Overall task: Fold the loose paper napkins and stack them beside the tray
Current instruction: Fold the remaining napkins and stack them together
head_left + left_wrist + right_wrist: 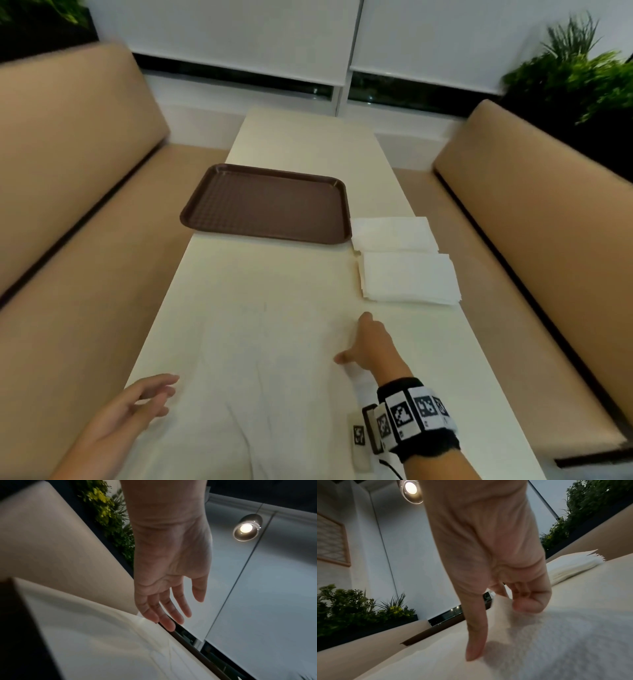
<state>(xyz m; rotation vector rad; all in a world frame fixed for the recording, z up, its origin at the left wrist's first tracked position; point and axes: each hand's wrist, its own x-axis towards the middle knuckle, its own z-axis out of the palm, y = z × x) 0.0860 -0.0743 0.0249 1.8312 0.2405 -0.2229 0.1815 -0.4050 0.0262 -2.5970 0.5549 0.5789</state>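
Unfolded napkin (260,377) lies flat on cream table (301,144); right hand (371,344) presses it with fingers curled under, left hand (137,404) hovers relaxed. Two folded napkin stacks (409,277) sit beside brown tray (267,204). Tan benches (68,144) flank.

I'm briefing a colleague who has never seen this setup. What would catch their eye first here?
Probably the brown tray, dark against the pale table and lying toward its left edge. Next, two piles of white napkins just right of the tray and nearer the person. Closest in, one napkin lies spread flat, with the right hand on its right side and the left hand open at its left.
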